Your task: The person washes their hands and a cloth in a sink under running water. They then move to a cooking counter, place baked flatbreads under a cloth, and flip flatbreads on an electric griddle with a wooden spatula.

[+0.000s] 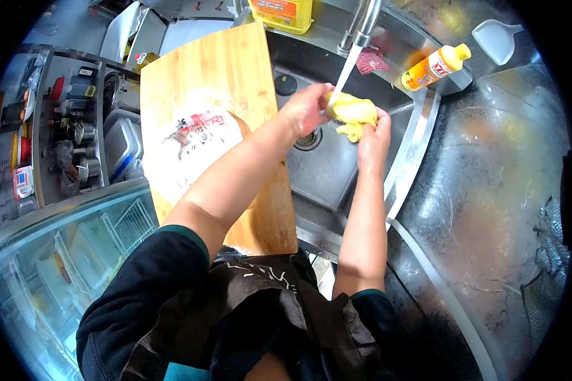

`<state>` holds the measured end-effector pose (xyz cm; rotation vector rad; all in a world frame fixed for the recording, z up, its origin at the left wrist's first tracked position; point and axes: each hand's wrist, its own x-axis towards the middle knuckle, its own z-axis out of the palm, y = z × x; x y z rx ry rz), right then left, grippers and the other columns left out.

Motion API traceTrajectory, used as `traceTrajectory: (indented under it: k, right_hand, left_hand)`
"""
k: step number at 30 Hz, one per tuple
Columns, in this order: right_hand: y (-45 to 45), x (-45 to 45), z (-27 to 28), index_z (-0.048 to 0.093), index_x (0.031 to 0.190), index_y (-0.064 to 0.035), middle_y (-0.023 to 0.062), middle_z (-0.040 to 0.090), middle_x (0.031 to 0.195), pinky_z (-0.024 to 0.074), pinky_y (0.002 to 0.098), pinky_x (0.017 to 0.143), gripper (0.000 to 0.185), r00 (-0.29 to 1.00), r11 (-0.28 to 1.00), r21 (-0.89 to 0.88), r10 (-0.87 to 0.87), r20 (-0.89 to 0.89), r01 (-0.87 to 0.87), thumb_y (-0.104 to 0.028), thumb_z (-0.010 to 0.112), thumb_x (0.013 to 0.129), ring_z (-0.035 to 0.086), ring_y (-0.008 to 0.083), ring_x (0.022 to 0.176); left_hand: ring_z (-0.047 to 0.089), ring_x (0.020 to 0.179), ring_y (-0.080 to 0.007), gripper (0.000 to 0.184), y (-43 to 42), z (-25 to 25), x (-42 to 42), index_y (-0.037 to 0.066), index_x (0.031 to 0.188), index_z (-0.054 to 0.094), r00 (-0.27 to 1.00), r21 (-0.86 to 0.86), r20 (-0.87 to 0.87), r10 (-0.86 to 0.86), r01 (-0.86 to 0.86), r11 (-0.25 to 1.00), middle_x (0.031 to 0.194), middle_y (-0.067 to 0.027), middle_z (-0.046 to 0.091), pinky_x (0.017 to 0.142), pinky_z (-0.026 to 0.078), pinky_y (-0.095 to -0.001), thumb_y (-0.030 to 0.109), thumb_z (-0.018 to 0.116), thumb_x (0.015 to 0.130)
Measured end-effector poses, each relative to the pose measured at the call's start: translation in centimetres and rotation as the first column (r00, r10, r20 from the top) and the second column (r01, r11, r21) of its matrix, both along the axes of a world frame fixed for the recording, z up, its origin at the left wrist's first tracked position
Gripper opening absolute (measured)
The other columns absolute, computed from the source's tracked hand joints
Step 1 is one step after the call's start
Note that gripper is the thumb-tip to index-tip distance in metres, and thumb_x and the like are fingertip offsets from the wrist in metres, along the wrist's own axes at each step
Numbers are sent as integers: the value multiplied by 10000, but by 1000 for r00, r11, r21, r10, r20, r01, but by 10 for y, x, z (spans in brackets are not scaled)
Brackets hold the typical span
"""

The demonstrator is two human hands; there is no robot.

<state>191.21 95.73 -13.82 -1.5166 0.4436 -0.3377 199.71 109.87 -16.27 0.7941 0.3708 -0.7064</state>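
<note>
Yellow cloth (354, 110) held under running water from the faucet (366, 30), above the metal sink (324, 168) — left hand (309, 108) pinching one end, right hand (375, 133) gripping the other. Material appears wet and bunched, though glare limits certainty. Wooden board (260, 209) lies beside the basin — orange-yellow bottle (429, 70) near its far rim.

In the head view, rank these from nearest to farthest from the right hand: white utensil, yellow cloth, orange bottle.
1. Yellow cloth: in the right hand's grip, under the running water.
2. Orange bottle: right, beyond the hand.
3. White utensil: farther right, past the bottle.
</note>
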Motion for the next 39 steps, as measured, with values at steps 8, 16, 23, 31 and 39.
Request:
traceTrajectory:
  k: [8, 16, 23, 31, 39]
  right_hand:
    - [80, -17, 36, 524, 910, -37, 133, 569, 959, 485, 408, 756, 81, 970, 782, -621, 108, 218, 52, -94, 568, 873, 580, 348, 879]
    - [-3, 47, -34, 566, 920, 2, 255, 616, 850, 466, 483, 764, 398, 964, 799, -588, -45, -261, -122, -377, 458, 980, 596, 427, 833]
    - [-26, 46, -13, 575, 951, -55, 20, 602, 879, 493, 286, 730, 277, 945, 932, 250, 301, -126, -263, -326, 535, 992, 604, 125, 779]
    - [-23, 74, 19, 599, 1127, 1, 98, 660, 1026, 487, 274, 756, 313, 967, 972, -85, 206, -152, -221, -233, 427, 1012, 614, 148, 861]
    - [-103, 212, -12, 582, 967, 18, 142, 624, 792, 542, 449, 530, 265, 869, 855, 420, 430, -246, -305, -214, 454, 965, 635, 297, 655]
  left_hand:
    - [630, 729, -245, 225, -24, -20, -14, 32, 990, 601, 999, 268, 24, -48, 40, 963, 868, -125, 644, 659, 521, -393, 249, 557, 947]
    - [616, 916, -242, 366, -25, 16, -20, 64, 1095, 629, 978, 648, 86, -192, 91, 756, 975, -110, 653, 738, 479, -442, 383, 551, 933]
    - [280, 1360, -419, 764, 0, 11, -7, 124, 1426, 397, 950, 322, -247, -194, 269, 908, 1552, -166, 229, 1087, 135, -662, 692, 367, 916]
    - [634, 939, -334, 635, 0, 11, -18, 100, 1115, 563, 895, -425, -427, -129, -73, 902, 1008, -174, 632, 842, 544, -522, 654, 302, 948]
    - [619, 812, -202, 395, 13, 30, -25, 212, 1051, 596, 969, -392, -202, -144, 55, 919, 924, -26, 662, 613, 467, -361, 557, 624, 860]
